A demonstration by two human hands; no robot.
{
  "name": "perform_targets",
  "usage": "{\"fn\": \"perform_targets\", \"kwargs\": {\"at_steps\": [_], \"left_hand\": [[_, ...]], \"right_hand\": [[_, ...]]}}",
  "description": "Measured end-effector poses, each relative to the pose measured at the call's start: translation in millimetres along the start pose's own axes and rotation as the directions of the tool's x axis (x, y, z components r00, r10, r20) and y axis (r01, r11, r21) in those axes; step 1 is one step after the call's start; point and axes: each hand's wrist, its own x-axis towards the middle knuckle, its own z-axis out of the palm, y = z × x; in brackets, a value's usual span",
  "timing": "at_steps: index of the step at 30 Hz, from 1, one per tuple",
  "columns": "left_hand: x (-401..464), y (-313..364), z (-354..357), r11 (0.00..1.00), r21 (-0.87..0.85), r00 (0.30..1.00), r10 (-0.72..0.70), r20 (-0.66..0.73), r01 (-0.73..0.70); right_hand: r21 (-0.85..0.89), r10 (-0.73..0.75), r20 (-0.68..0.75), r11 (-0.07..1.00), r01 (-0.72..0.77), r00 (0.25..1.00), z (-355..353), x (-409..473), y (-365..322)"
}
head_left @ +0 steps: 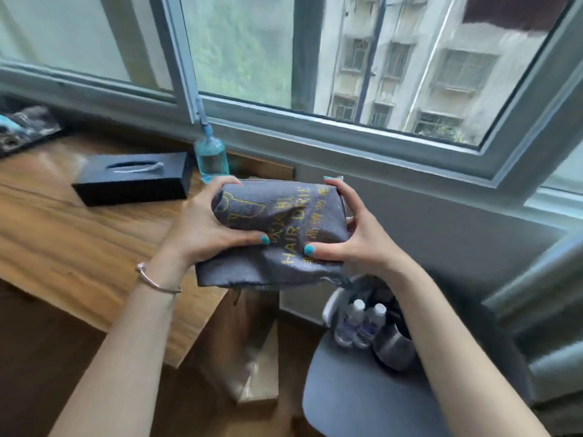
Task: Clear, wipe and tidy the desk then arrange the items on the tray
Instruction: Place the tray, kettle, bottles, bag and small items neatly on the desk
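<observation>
The left hand (202, 222) is closed on the left end of the grey pouch (277, 234), and the right hand (344, 238) is closed on the right end; the pouch is held in the air beyond the desk's right edge, above the chair (362, 392). The cloth is soft and creased, with a bulge inside, so something firm, perhaps not light, is judged to be in it. A hold at both ends, under the bulge, is advised, because the fabric may slip. From left to right: much free wood is seen on the desk (63, 234), then the tissue box (132, 178) and the blue bottle (210, 159) near the back. The bottle could be knocked over. On the chair, small bottles (359, 323) leave little room.
</observation>
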Motion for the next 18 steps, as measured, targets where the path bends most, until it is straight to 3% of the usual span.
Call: {"fn": "perform_targets", "kwargs": {"at_steps": [4,9,15,18], "left_hand": [[13.0,-50.6,-64.5,0.999,0.041,0.994,-0.007,-0.107,0.012],[36.6,-125.4,-110.1,0.989,-0.017,0.972,-0.146,-0.182,0.146],[46.0,-203.3,-116.1,0.958,-0.057,0.955,-0.284,-0.086,0.28],[37.3,-228.8,-105.4,0.925,0.05,0.926,-0.376,-0.032,0.377]], "right_hand": [[0.007,-0.041,0.123,0.999,0.04,0.992,55.3,69.3,-15.0],[0.007,0.017,0.226,1.0,-0.019,0.974,119.2,146.9,-8.1],[-0.115,0.202,0.213,0.977,-0.181,0.956,168.9,195.7,37.1],[-0.199,0.269,0.213,0.953,-0.228,0.939,183.7,198.7,64.7]]}}
